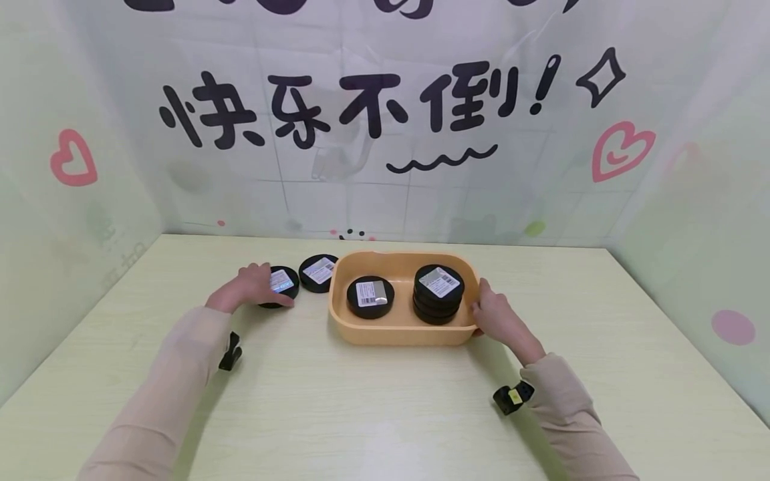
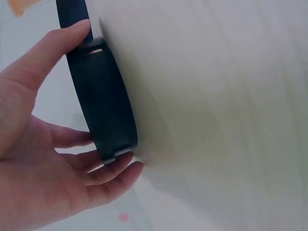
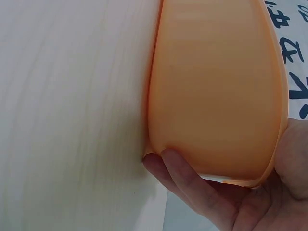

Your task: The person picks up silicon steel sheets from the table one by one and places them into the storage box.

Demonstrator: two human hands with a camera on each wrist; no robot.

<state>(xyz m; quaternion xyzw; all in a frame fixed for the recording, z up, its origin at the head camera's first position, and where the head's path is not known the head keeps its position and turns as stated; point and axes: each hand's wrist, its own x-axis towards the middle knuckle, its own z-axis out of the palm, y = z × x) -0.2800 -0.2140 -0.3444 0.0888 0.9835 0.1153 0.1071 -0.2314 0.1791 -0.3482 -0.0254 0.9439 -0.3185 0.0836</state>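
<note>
My left hand (image 1: 254,283) grips a flat black round case (image 1: 285,281) by its rim, thumb on one side and fingers on the other. In the left wrist view the case (image 2: 102,96) shows its dark side wall, close over the table. A second black case (image 1: 317,271) with a white label lies between it and the tray. My right hand (image 1: 499,314) holds the right end of a light orange tray (image 1: 394,336), with fingers curled under its rim in the right wrist view. Inside the tray are one labelled case (image 1: 370,308) at left and a stack of cases (image 1: 438,300) at right.
The pale wooden table (image 1: 373,414) spreads in front of the tray. A white printed curtain (image 1: 361,200) with black lettering stands along the back edge, with curtain walls on both sides. Black camera mounts (image 1: 512,397) sit at the wrists.
</note>
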